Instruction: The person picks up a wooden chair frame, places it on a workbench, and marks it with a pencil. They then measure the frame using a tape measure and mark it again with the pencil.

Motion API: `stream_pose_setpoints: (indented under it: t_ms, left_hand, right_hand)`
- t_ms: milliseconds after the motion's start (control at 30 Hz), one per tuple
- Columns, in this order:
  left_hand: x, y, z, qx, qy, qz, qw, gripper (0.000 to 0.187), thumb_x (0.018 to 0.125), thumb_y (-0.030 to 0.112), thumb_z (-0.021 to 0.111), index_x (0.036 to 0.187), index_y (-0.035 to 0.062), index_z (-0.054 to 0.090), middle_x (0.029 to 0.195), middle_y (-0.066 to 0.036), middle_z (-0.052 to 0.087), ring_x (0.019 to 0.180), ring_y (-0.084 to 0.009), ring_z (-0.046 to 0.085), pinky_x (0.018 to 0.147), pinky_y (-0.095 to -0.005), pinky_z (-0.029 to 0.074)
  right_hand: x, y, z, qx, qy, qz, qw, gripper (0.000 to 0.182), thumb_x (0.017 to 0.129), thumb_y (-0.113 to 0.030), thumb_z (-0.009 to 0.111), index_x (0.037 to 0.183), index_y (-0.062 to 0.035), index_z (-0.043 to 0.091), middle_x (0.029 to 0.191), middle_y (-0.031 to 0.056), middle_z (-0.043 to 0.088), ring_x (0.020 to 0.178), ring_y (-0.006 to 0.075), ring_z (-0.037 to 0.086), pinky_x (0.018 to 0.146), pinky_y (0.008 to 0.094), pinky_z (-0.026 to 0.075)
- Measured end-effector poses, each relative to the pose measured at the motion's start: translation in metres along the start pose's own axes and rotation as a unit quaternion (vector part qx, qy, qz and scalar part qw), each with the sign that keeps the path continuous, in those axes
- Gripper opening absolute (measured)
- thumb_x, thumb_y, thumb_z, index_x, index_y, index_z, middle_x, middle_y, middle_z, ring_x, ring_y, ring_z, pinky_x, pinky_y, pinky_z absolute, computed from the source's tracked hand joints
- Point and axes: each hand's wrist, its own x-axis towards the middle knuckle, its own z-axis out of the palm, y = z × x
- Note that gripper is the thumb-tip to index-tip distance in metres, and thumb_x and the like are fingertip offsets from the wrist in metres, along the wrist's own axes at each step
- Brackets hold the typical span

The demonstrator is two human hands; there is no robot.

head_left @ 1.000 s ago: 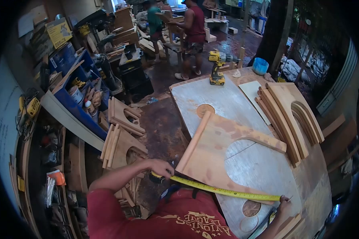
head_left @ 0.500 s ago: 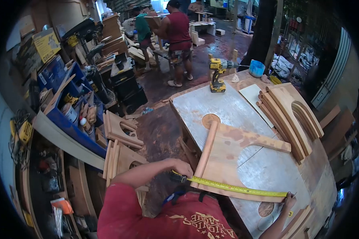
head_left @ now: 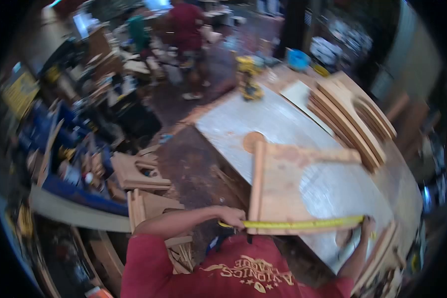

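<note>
A yellow tape measure (head_left: 303, 224) is stretched along the near edge of a U-shaped wooden panel (head_left: 280, 191). My left hand (head_left: 232, 217) is closed on the tape measure at the panel's left corner; its dark case is mostly hidden and blurred. My right hand (head_left: 367, 226) pinches the far end of the blade, by the tip of the panel's near arm. The panel has a rounded rail along its left side and lies over the grey-topped table (head_left: 228, 121).
A yellow cordless drill (head_left: 249, 79) and a blue container (head_left: 298, 59) stand at the table's far end. Stacked curved wooden pieces (head_left: 350, 121) lie on the right. More cut panels (head_left: 141, 171) sit at left, near a blue bin (head_left: 84, 191). A co-worker in red (head_left: 186, 30) stands beyond.
My view has shifted and blurred. The panel has turned slightly, and the tape now runs nearly level across the view. Both hands still hold the tape measure.
</note>
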Motion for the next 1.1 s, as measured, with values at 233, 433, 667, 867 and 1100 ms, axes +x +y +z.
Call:
stream_pose_setpoints:
  t_ms: [233, 433, 667, 867, 1100]
  left_hand:
    - [0.002, 0.03, -0.016, 0.025, 0.042, -0.01, 0.999, 0.045, 0.095, 0.041, 0.057, 0.111, 0.0003, 0.07, 0.099, -0.019, 0.072, 0.094, -0.029, 0.069, 0.082, -0.0413, 0.052]
    - [-0.006, 0.062, -0.021, 0.075, 0.041, -0.105, 0.991, 0.043, 0.098, 0.04, 0.056, 0.107, -0.0001, 0.071, 0.096, -0.02, 0.072, 0.091, -0.0319, 0.069, 0.083, -0.0405, 0.051]
    - [-0.013, 0.061, 0.0, 0.024, 0.046, -0.108, 0.993, 0.043, 0.102, 0.038, 0.05, 0.114, 0.0013, 0.069, 0.107, -0.023, 0.071, 0.102, -0.0339, 0.067, 0.092, -0.0407, 0.049]
    - [0.013, 0.014, 0.003, 0.057, -0.015, 0.0, 0.998, 0.043, 0.103, 0.035, 0.048, 0.115, -0.0001, 0.069, 0.11, -0.023, 0.07, 0.104, -0.0317, 0.067, 0.094, -0.0384, 0.049]
    - [0.001, 0.04, -0.004, 0.009, -0.012, -0.038, 0.999, 0.042, 0.102, 0.036, 0.051, 0.108, -0.0005, 0.07, 0.098, -0.018, 0.073, 0.086, -0.0224, 0.066, 0.082, -0.0369, 0.05]
  right_hand:
    - [-0.012, -0.03, -0.03, 0.062, -0.008, 0.11, 0.992, 0.038, 0.085, -0.04, 0.061, 0.091, -0.0054, 0.075, 0.09, 0.024, 0.07, 0.088, 0.0437, 0.068, 0.082, 0.0525, 0.053]
    - [-0.023, -0.058, -0.063, 0.148, -0.038, 0.205, 0.967, 0.033, 0.08, -0.036, 0.067, 0.095, -0.0088, 0.077, 0.09, 0.0242, 0.071, 0.089, 0.0425, 0.07, 0.083, 0.0493, 0.055]
    - [-0.032, -0.054, -0.064, 0.168, -0.026, 0.215, 0.962, 0.03, 0.081, -0.033, 0.067, 0.096, -0.0089, 0.076, 0.094, 0.0227, 0.072, 0.092, 0.041, 0.069, 0.082, 0.0487, 0.054]
    - [-0.023, -0.038, -0.041, 0.147, -0.013, 0.186, 0.971, 0.033, 0.081, -0.036, 0.068, 0.092, -0.0051, 0.075, 0.09, 0.0239, 0.071, 0.088, 0.0418, 0.069, 0.079, 0.0486, 0.054]
    - [-0.044, -0.106, -0.155, 0.517, 0.005, 0.178, 0.837, 0.046, 0.103, -0.034, 0.043, 0.112, 0.0051, 0.067, 0.101, 0.0188, 0.07, 0.087, 0.0255, 0.067, 0.079, 0.0396, 0.053]
